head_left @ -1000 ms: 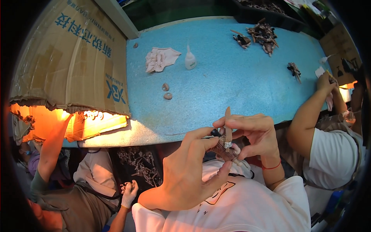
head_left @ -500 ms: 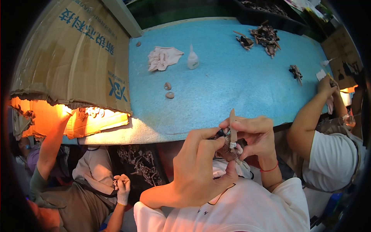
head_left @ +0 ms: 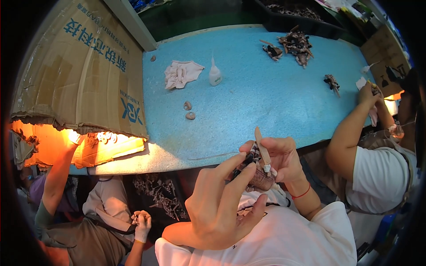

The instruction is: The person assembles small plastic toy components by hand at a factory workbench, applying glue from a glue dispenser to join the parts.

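My right hand [head_left: 284, 162] is closed around a small brown figure [head_left: 262, 181], with its rounded body low and black-and-white parts along its left side. From it a flat tan blade-shaped piece [head_left: 262, 150] sticks up past my fingers, with a white band at the foot. My left hand [head_left: 219, 206] comes in from the left, its index and middle fingers bent against the figure's dark side. Its thumb stands apart from the figure, below. Fingers hide part of the figure. Both hands are just off the near edge of the blue table [head_left: 186, 139].
On the table lie a crumpled pale cloth [head_left: 182, 74], a squeeze bottle [head_left: 215, 75], two small brown rings [head_left: 190, 115] and a pile of dark figures [head_left: 296, 46]. A lit cardboard box [head_left: 80, 66] stands left. Co-workers sit on both sides; one arm [head_left: 348, 122] rests at right.
My hands and the figure have shifted slightly left in the picture. My left thumb has come away from the figure, and more of its brown body shows. The table scene has shifted slightly left.
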Motion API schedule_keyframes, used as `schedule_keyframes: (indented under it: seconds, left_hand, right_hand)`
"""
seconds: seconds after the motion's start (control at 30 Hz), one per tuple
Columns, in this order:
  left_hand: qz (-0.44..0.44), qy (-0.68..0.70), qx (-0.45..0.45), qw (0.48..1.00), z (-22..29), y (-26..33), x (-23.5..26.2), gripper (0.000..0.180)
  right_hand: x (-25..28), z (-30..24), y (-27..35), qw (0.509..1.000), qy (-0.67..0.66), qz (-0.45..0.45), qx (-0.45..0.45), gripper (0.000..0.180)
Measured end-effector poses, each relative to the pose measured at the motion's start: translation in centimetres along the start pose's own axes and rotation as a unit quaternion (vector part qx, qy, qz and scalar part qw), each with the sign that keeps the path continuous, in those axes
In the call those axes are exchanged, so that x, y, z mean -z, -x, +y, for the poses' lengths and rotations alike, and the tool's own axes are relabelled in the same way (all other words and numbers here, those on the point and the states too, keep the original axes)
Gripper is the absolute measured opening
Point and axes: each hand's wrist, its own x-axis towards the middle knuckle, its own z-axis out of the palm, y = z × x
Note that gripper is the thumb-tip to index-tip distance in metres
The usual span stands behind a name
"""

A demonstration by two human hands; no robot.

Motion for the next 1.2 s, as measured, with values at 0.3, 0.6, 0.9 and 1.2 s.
schedule_keyframes:
  seconds: [0.3,0.6,0.9,1.2]
  left_hand:
    - [-0.038,0.129,0.095,0.986,-0.9,0.7,-0.3,0.051]
    - [-0.058,0.376,0.184,0.906,-2.1,2.5,-1.2,0.048]
    - [-0.072,0.512,0.247,0.819,-2.8,2.6,-1.5,0.054]
    - [-0.154,0.739,0.291,0.588,-3.8,2.7,-1.8,0.066]
  right_hand:
    - [-1.6,-1.1,-0.1,0.987,0.14,0.083,0.011,0.06]
    - [-3.2,-1.9,-0.6,0.928,0.337,0.155,0.018,0.038]
    - [-2.9,-1.8,-1.1,0.771,0.617,0.097,0.127,0.038]
    - [-3.9,-2.4,-1.1,0.771,0.6,0.109,0.181,0.034]
